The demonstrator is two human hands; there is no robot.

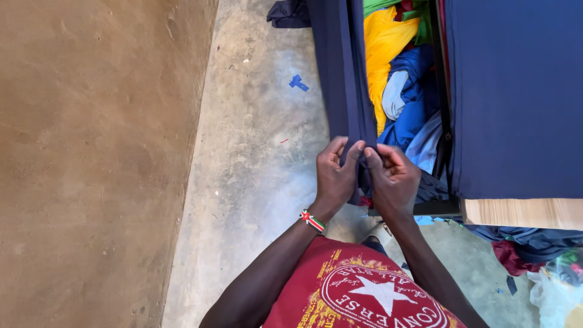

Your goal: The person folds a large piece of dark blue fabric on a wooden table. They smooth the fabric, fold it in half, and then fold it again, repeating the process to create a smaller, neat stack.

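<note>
Pinched between the fingertips of both hands: the near end of a long navy cloth strip (343, 79). I log my left hand (335, 176) and right hand (393, 179) side by side, thumbs and forefingers closed tight on the fabric edge, knuckles almost touching each other.

Item, near: red printed shirt (358, 291) at the bottom of view, and a beaded bracelet (312, 220) in red, white and green on the left wrist.

Item, grip zone: both hands meet on the strip's end. Neither is clearly nearer; the left holds the outer fold, the right the inner one.

Item, the strip itself: its long axis runs straight away from me, from the grip toward the top of view, hanging taut-looking and narrow. All its length lies beyond the fingers, none behind them that I can see.

Item, right of the strip: a heap of clothes (398, 73), yellow, blue and green, between the strip and a broad navy cloth (516, 97) spread over a wooden board (522, 212).

Item, far and left: concrete floor (255, 140) with a small blue scrap (298, 82), and bare brown ground (91, 152) beyond it.
</note>
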